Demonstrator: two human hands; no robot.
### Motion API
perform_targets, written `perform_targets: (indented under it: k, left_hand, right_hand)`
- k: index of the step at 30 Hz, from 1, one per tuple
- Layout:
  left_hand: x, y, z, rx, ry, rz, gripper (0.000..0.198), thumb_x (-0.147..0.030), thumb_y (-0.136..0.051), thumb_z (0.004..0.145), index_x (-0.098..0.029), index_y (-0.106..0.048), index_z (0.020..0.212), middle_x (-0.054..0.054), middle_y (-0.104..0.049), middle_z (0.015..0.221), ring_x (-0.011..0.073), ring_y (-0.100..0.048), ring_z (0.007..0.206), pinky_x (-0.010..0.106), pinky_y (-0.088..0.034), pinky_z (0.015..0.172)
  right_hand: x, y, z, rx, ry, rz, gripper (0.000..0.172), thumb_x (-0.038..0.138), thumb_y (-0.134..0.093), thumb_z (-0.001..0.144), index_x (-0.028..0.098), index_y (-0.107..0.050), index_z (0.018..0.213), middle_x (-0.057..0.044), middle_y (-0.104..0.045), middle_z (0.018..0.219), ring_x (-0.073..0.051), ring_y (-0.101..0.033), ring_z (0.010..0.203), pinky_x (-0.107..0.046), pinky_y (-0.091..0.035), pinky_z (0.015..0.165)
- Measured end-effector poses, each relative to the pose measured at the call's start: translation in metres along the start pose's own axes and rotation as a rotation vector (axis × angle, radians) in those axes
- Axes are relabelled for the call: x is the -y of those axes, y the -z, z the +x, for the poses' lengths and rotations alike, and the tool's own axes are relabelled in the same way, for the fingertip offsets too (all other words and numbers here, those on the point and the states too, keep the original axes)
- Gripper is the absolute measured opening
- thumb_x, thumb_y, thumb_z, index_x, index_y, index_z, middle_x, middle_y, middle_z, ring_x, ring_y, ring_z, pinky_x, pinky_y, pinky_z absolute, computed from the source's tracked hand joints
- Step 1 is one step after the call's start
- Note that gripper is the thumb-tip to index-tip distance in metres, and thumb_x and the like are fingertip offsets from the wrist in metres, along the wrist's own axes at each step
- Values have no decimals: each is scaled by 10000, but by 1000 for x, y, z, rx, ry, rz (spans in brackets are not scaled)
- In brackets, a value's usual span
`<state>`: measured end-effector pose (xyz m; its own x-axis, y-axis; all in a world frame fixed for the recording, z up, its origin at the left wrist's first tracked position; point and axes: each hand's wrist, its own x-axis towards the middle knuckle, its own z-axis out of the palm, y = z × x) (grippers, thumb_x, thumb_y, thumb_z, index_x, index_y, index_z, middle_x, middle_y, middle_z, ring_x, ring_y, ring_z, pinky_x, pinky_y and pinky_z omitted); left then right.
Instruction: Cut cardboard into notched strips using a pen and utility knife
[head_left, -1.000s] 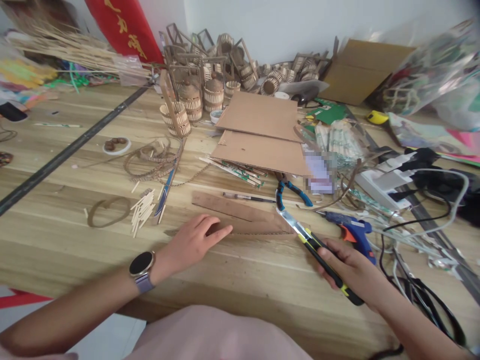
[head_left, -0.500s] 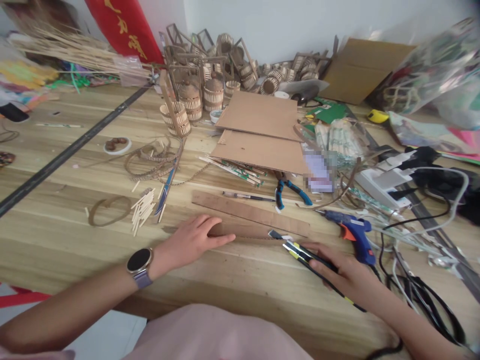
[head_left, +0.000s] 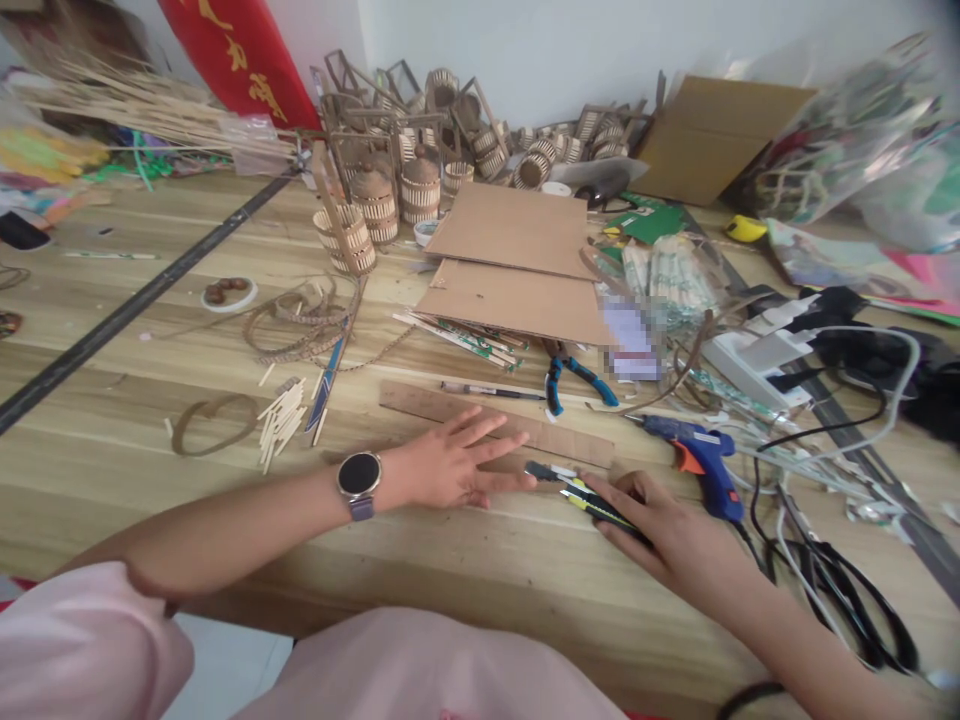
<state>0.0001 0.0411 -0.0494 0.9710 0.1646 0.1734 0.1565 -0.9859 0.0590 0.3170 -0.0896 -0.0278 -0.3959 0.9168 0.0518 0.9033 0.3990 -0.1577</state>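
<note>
Left hand [head_left: 450,468] palm down, grip spread apart across long brown cardboard strip [head_left: 571,440], flat on pale wooden tabletop [head_left: 480,570]. Black-and-yellow utility knife [head_left: 598,506], blade just beside left fingertips; right hand [head_left: 667,530], grip clamped on handle. Risk: strip shifting could make blade skid, nicking fingers.

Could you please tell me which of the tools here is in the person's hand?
The black-and-yellow utility knife, held in the right hand; the blue-handled pliers and blue glue gun lie on the table.
</note>
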Motion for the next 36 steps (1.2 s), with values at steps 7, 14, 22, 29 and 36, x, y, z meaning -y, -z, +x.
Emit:
perform_targets:
  k: [7, 14, 22, 29, 36]
  left_hand:
    - [2, -2, 12, 75, 58, -80, 530, -506, -585, 961, -473, -438, 1468, 26, -279, 1645, 379, -160, 1527, 640, -170, 1197]
    - [3, -1, 14, 146, 85, -79, 493, -464, -509, 1010, -500, -388, 1486, 0, -246, 1655, 407, -130, 1525, 658, -133, 1192]
    - [3, -3, 14, 141, 82, -73, 502, -463, -493, 1014, -502, -364, 1498, 3, -232, 1661, 432, -110, 1521, 681, -116, 1181]
    - [2, -1, 14, 162, 87, -74, 484, -478, -455, 1024, -517, -356, 1496, -14, -251, 1656, 429, -87, 1521, 691, -129, 1170]
    - [0, -4, 8, -1, 4, 15, 454, -505, -468, 1012, -432, -471, 1460, 113, -472, 1477, 334, -446, 1290, 558, -349, 1093]
  right_hand:
    - [4, -2, 3, -67, 59, -88, 453, 395, -346, 1041, 186, -610, 1344, -71, -636, 920, -151, -701, 635, -249, -570, 513]
    - [17, -4, -3, -66, 44, -196, 512, 400, -244, 1068, 143, -587, 1348, -52, -632, 867, -121, -681, 567, -221, -554, 481]
    - [36, -8, -13, -108, -9, -238, 497, 378, -245, 1071, 117, -568, 1343, -47, -627, 855, -128, -687, 569, -225, -546, 449]
    - [48, -11, -14, -147, -13, -280, 487, 372, -235, 1070, 133, -532, 1373, -36, -609, 823, -139, -677, 548, -229, -522, 397]
    - [56, -16, -17, -144, -110, -169, 483, 401, -272, 1061, 150, -511, 1398, -45, -603, 861, -138, -681, 555, -221, -531, 404]
